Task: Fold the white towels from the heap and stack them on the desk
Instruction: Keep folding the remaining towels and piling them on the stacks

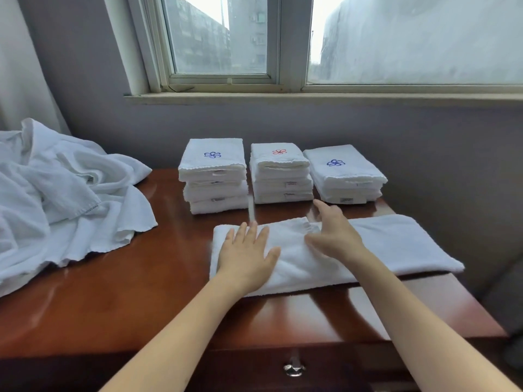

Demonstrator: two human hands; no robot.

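soft towel pinned flat for its next fold

a heap (pixel 56 193) of loose white towels lies crumpled at the left end of the desk (pixel 141 292). along the far side, three piles of folded towels stand just beside one another: the left stack (pixel 213 176), the middle stack (pixel 280 174) and the right stack (pixel 343 174). nearer, a towel (pixel 396 244) lies as a long band across the desk, its right end reaching the desk's right edge. the left hand (pixel 246 256) lies flat on the band's left end, fingers straight and spread, pressing down and gripping nothing. the right hand (pixel 334 236) is over the band's middle, fingers loosely extended and holding nothing; blur hides whether it touches the cloth. the towel looks light, thick and limp. it would likely sag wherever unsupported and slide on the glossy wood, so one palm should pin it. the best hold is probably a pinch at the corners of the free right end, carried over toward the left.
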